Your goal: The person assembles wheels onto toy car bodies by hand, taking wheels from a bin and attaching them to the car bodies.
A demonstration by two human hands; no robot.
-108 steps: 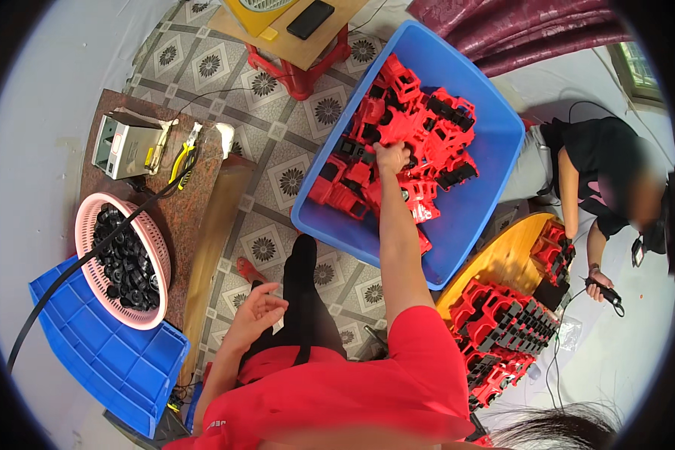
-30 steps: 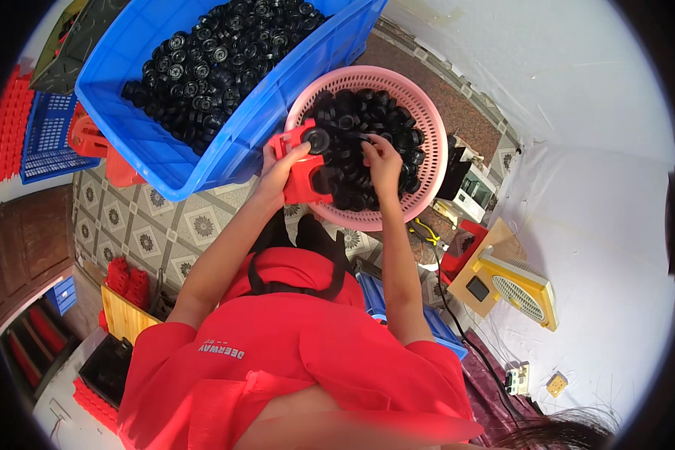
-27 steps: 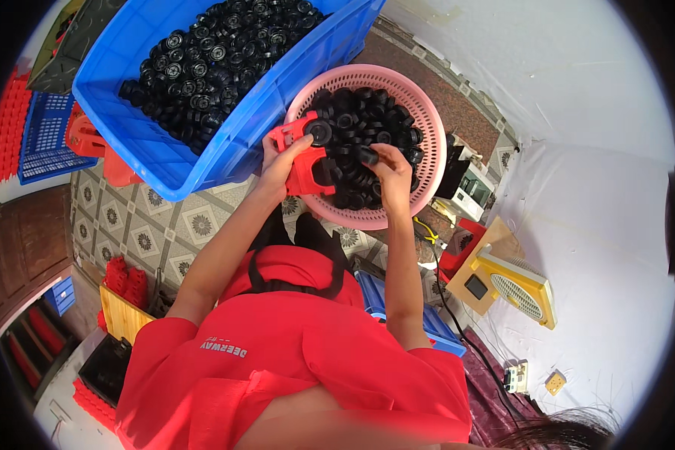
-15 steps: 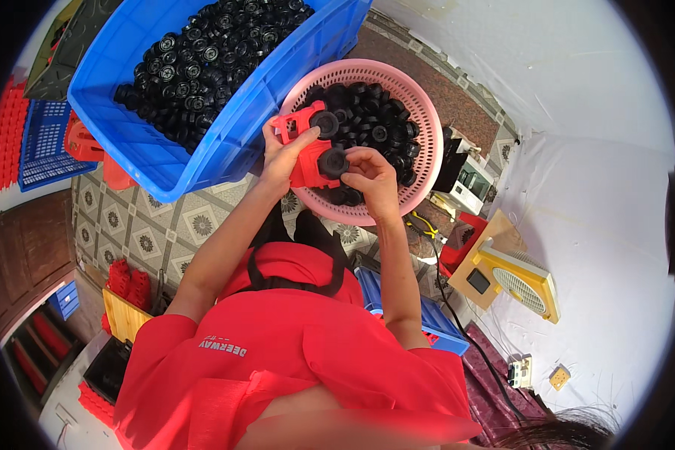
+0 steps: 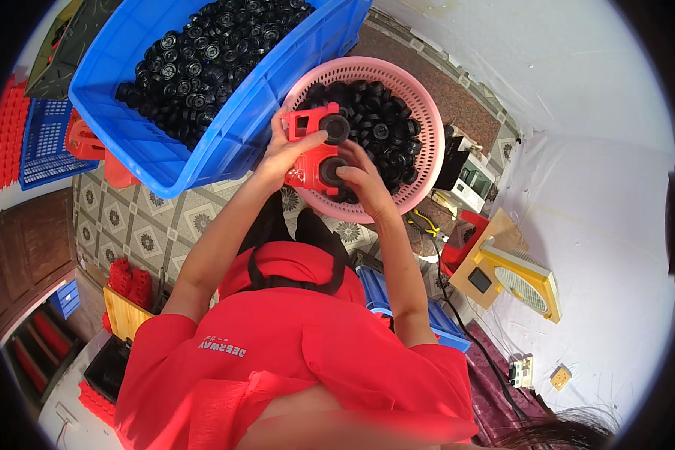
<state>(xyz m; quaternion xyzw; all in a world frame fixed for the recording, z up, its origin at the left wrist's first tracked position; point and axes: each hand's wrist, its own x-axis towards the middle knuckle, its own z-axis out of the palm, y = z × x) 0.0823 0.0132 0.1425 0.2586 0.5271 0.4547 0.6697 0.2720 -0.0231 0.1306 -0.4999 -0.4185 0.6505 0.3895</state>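
Over the pink basket I hold a red plastic toy car, tipped so that one side shows two black wheels. My left hand grips the car body from the left, its thumb lying across the body between the wheels. The thumb of my right hand presses on the nearer wheel, with the fingers curled around its far side. Untouched by the right hand, the farther wheel sits at the other end of the car. Loose black wheels fill the basket below.
A large blue crate of black wheels stands at the left, against the basket. Right of the basket are yellow-handled pliers, a white device and a yellow fan. A blue tray lies beside my right arm.
The toy car has shifted slightly right and turned a little. My right hand has moved from pinching the nearer wheel's edge to pressing its thumb on that wheel.
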